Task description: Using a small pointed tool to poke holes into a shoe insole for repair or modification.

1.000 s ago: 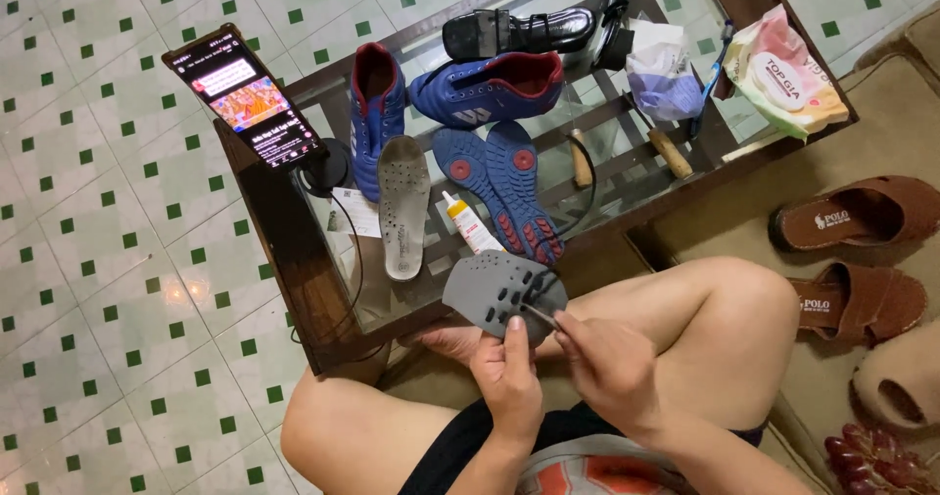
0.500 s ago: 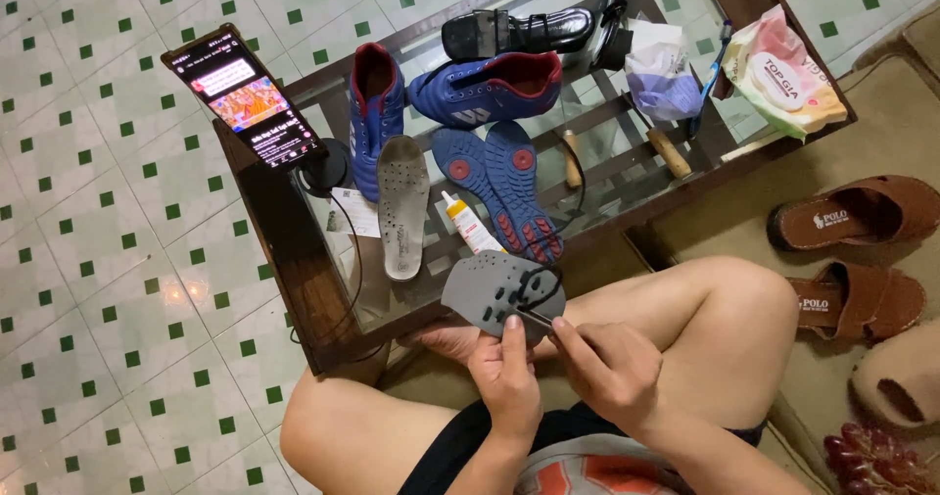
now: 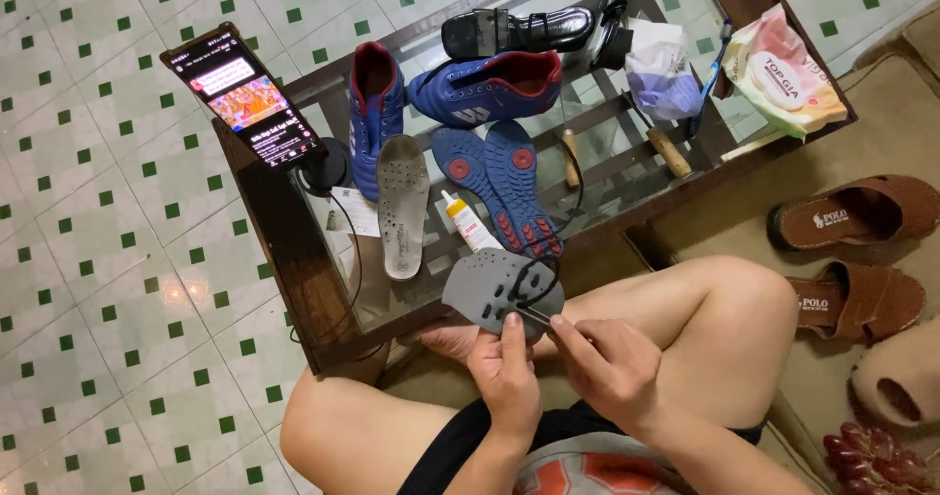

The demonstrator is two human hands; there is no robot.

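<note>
The head view looks down on a seated person whose left hand (image 3: 504,373) clasps a grey insole (image 3: 501,291) from below, its fingers (image 3: 512,330) pressed against the near end. The right hand (image 3: 612,363) is closed on a thin tool (image 3: 537,312), its tip touching the insole's edge; a dark thread loops across the insole. The insole is held in the air just in front of the near edge of the glass surface (image 3: 627,177), above the person's crossed legs.

On the surface lie two blue shoes with red lining: one (image 3: 375,113) points away from the person, the other (image 3: 490,86) lies on its side. Just beside them rest two blue soles (image 3: 499,182) with red spots, side by side and touching. A pale insole (image 3: 401,206) lies to their left, and a small white glue tube (image 3: 465,221) sits between it and the soles. A phone (image 3: 245,98) with a lit screen stands propped on a stand at the far left corner. A black sandal (image 3: 519,30) lies at the far edge, with a bag of wipes (image 3: 783,69) to the right. Brown sandals (image 3: 852,216) stand on the floor at the right.
</note>
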